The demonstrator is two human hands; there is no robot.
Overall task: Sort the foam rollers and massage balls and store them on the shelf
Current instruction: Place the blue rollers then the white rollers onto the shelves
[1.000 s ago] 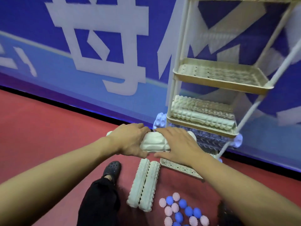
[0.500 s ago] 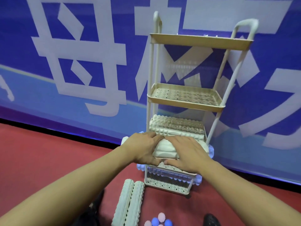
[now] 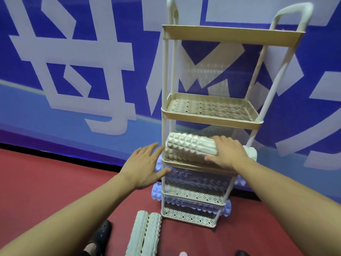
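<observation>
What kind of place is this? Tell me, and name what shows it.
Probably a gym or sports hall: red floor, a big blue printed banner along the wall, and textured foam rollers stacked on a tiered storage rack.

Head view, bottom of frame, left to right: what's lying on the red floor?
Black perforated clog → pair of pale ribbed foam rollers lying side by side → pink massage ball, cut off by the frame edge → dark shoe tip, mostly out of frame.

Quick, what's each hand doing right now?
Left hand: open, fingers spread, holding nothing, beside the shelf.
Right hand: open, resting flat on the white foam roller, not gripping it.
</observation>
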